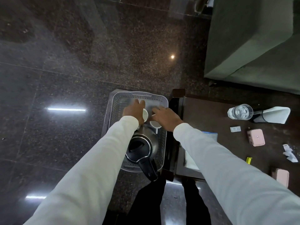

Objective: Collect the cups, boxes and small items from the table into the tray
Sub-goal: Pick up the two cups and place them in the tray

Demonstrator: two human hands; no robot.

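Note:
A clear perforated plastic tray (163,101) sits on the dark floor left of a dark wooden table (211,114). Inside it stand a steel kettle with a black lid (139,148) and a white cup (155,124). My left hand (134,110) reaches into the tray's far half and is closed around another white cup (145,114). My right hand (164,116) hovers over the tray beside it, fingers spread, above the standing cup. On the table lie a pink box (256,137), a second pink box (282,177) and a small white packet (235,129).
A glass of water (240,111) and a white folded napkin holder (274,114) stand at the table's far side. Crumpled paper (289,153), a yellow item (248,160) and a blue-edged sheet (211,135) lie there too. A green sofa (253,43) fills the upper right.

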